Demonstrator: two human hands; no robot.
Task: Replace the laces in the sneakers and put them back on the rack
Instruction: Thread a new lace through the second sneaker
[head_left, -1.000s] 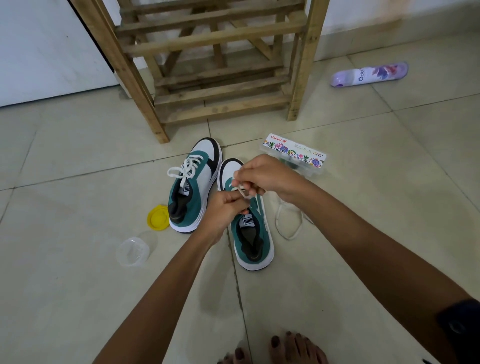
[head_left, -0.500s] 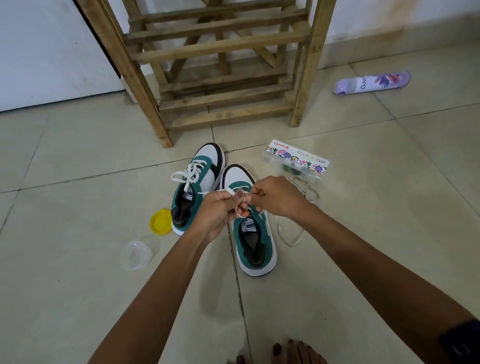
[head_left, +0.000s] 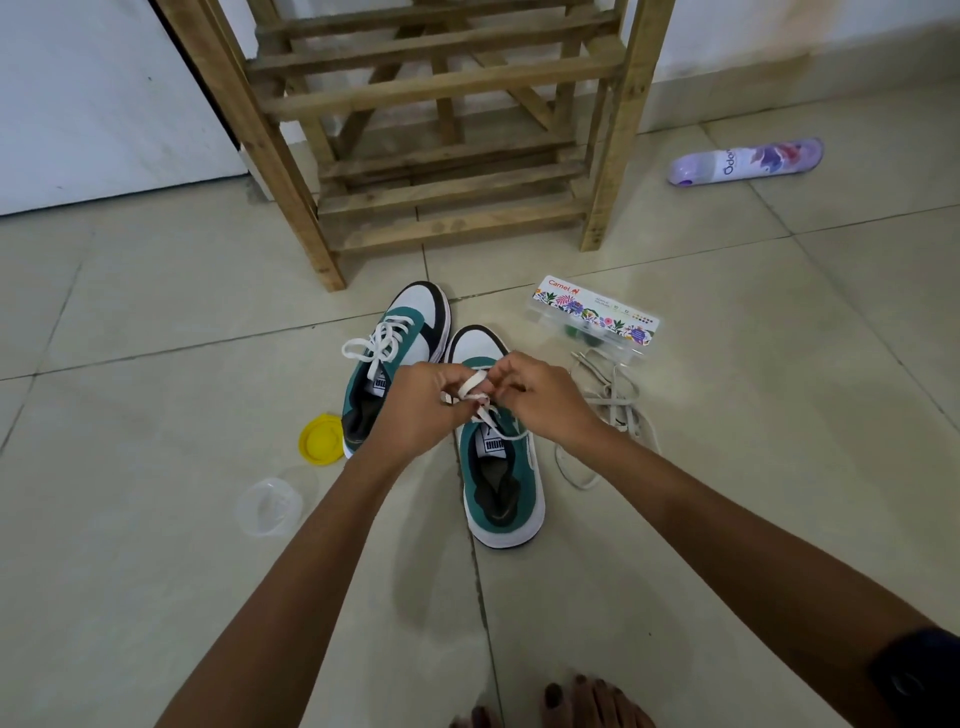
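The white lace is being pinched from both sides over the right sneaker, which is sitting on the floor near the middle, toe aimed at the rack. A loop of it is being held by the left hand, fingers curled tight round it, and the other bit is being gripped by the right hand, also curled, so no wide-open fingers here. The left sneaker is being left alone just beside it, touching at the toe end, its lace already tied in a bow. The rack is standing toward the far edge of the floor, against the wall. Old laces are lying in a tangle right of the shoes, next to a clear box. A yellow lid and a clear tub are sitting to the left, and a spray can is lying far right.
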